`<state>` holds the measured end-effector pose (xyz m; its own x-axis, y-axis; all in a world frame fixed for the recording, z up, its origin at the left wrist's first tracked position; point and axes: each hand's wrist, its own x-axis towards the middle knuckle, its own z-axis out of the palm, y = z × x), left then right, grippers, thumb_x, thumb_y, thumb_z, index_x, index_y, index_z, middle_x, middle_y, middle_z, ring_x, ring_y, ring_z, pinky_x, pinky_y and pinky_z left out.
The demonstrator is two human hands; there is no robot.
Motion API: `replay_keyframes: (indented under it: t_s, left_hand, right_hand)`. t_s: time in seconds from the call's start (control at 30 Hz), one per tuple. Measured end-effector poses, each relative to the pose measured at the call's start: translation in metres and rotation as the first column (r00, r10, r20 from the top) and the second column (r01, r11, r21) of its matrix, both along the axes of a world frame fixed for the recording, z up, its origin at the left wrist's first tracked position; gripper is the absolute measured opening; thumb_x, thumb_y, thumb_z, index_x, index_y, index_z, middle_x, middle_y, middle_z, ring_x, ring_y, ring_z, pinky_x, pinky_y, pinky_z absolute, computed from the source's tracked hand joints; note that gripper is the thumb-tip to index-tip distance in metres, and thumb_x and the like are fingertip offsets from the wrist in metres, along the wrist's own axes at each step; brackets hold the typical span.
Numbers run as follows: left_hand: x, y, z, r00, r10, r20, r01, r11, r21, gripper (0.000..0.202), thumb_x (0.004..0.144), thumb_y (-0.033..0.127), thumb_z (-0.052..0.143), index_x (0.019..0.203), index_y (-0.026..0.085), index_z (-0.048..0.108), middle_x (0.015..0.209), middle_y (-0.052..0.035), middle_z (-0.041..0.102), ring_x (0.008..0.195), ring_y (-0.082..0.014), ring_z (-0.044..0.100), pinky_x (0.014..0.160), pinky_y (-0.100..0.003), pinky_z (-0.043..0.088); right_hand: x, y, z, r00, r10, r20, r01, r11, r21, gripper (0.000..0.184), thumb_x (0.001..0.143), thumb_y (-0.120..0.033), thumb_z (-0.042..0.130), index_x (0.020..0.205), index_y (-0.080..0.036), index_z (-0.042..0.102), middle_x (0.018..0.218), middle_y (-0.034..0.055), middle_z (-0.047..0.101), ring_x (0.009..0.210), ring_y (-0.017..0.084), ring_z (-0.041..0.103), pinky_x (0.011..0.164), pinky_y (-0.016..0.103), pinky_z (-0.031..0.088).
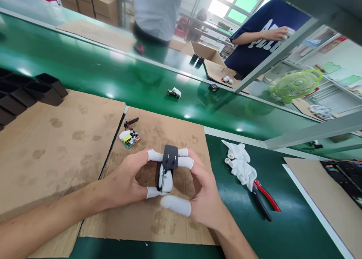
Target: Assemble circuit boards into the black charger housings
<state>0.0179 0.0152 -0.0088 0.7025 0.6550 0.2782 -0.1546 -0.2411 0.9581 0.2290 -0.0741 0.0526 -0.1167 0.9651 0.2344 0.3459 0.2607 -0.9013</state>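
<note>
Both my hands meet over a cardboard sheet point(169, 225) and pinch a small black plug housing point(170, 157) with a white-and-green insert showing below it. My left hand point(128, 179) grips it from the left with white finger cots on thumb and forefinger. My right hand point(198, 193) holds it from the right, also with white cots on its fingertips. To the upper left on the cardboard lies a small green circuit board point(129, 138) and a black part point(131, 122).
Black plastic housings point(31, 93) are stacked at the far left. White gloves point(240, 164) and red-handled pliers point(264, 198) lie to the right. A green conveyor belt point(113, 77) carries a small assembly point(174, 93). Two people stand beyond it, near a green fan point(295, 85).
</note>
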Motion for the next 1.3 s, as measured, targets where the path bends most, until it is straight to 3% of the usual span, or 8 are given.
replay_keyframes:
  t_s: [0.07, 0.2, 0.33, 0.6, 0.83, 1.3]
  left_hand:
    - [0.000, 0.000, 0.001, 1.000, -0.001, -0.009, 0.001, 1.000, -0.005, 0.048, 0.085, 0.017, 0.092, 0.130, 0.023, 0.074, 0.124, -0.0044, 0.084, 0.111, -0.0255, 0.082, 0.104, -0.035, 0.066]
    - [-0.001, 0.001, 0.002, 1.000, -0.012, -0.004, 0.012, 1.000, -0.019, 0.053, 0.082, 0.012, 0.090, 0.131, 0.024, 0.073, 0.124, -0.0039, 0.084, 0.111, -0.0259, 0.082, 0.102, -0.035, 0.065]
    - [-0.001, 0.002, 0.001, 1.000, -0.024, -0.011, 0.023, 1.000, -0.015, 0.054, 0.083, 0.012, 0.088, 0.134, 0.024, 0.073, 0.128, -0.0051, 0.083, 0.118, -0.0275, 0.081, 0.106, -0.037, 0.064]
    - [0.002, 0.001, -0.001, 0.999, 0.038, -0.036, -0.036, 0.998, 0.043, 0.046, 0.085, 0.019, 0.090, 0.128, 0.024, 0.074, 0.118, -0.0037, 0.080, 0.107, -0.0256, 0.078, 0.097, -0.036, 0.062]
    - [0.001, 0.002, 0.005, 0.996, 0.020, -0.083, -0.011, 0.994, 0.108, 0.045, 0.089, 0.012, 0.081, 0.132, 0.024, 0.073, 0.118, -0.0037, 0.079, 0.107, -0.0230, 0.076, 0.097, -0.034, 0.060]
    - [-0.001, 0.004, 0.005, 0.992, 0.057, -0.112, -0.035, 0.981, 0.190, 0.041, 0.088, 0.014, 0.080, 0.127, 0.021, 0.071, 0.117, -0.0063, 0.078, 0.104, -0.0239, 0.075, 0.091, -0.034, 0.060]
  right_hand:
    - [-0.002, -0.001, 0.002, 0.998, -0.012, 0.060, 0.010, 1.000, 0.018, 0.066, 0.080, -0.038, 0.109, 0.137, -0.042, 0.076, 0.131, 0.0011, 0.072, 0.118, 0.025, 0.073, 0.106, 0.038, 0.061]
    - [-0.006, -0.002, 0.004, 0.992, -0.039, 0.116, 0.032, 0.998, 0.057, 0.057, 0.087, -0.033, 0.105, 0.134, -0.039, 0.075, 0.126, -0.0004, 0.073, 0.113, 0.022, 0.074, 0.102, 0.033, 0.063]
    - [-0.003, -0.001, 0.001, 0.991, -0.011, 0.134, 0.001, 0.997, 0.076, 0.062, 0.087, -0.033, 0.105, 0.141, -0.039, 0.073, 0.131, 0.0009, 0.073, 0.115, 0.022, 0.075, 0.104, 0.032, 0.063]
    - [-0.002, -0.002, 0.001, 0.999, 0.044, 0.012, -0.044, 0.999, 0.000, 0.066, 0.090, -0.029, 0.102, 0.147, -0.040, 0.072, 0.144, 0.0049, 0.071, 0.131, 0.029, 0.071, 0.116, 0.043, 0.059]
    - [-0.008, 0.001, -0.006, 0.995, -0.062, -0.078, 0.054, 0.994, -0.097, 0.029, 0.102, -0.021, 0.087, 0.127, -0.036, 0.081, 0.129, 0.0029, 0.074, 0.120, 0.025, 0.071, 0.108, 0.040, 0.059]
    - [-0.010, 0.004, -0.004, 0.989, -0.081, -0.120, 0.065, 0.989, -0.133, 0.022, 0.098, -0.034, 0.095, 0.117, -0.035, 0.084, 0.122, 0.0020, 0.074, 0.117, 0.025, 0.069, 0.107, 0.039, 0.057]
